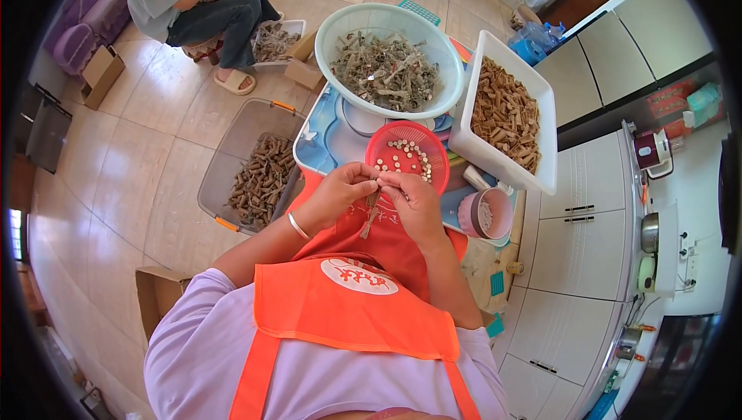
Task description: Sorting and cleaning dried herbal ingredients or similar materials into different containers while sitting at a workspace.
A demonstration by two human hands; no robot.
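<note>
My left hand [340, 194] and my right hand [415, 204] meet fingertip to fingertip over the near rim of a red plastic basket [441, 159]. Both are closed in a pinch on a small brownish piece with a frayed, tassel-like end [368, 225], which hangs below the fingers. What exactly lies between the fingertips is hidden. Small round cream-coloured discs [423, 163] are scattered in the red basket. Just beyond it, a pale green basin [331, 64] holds a heap of greyish, gauzy pieces [386, 72].
A white tub [550, 142] of brown pieces stands at right, beside a pink cup [505, 223]. Left of the blue table [328, 138] sits a grey bin [224, 159] of brown rolls. Another person [205, 10] sits at the far left. Cabinets [580, 258] line the right.
</note>
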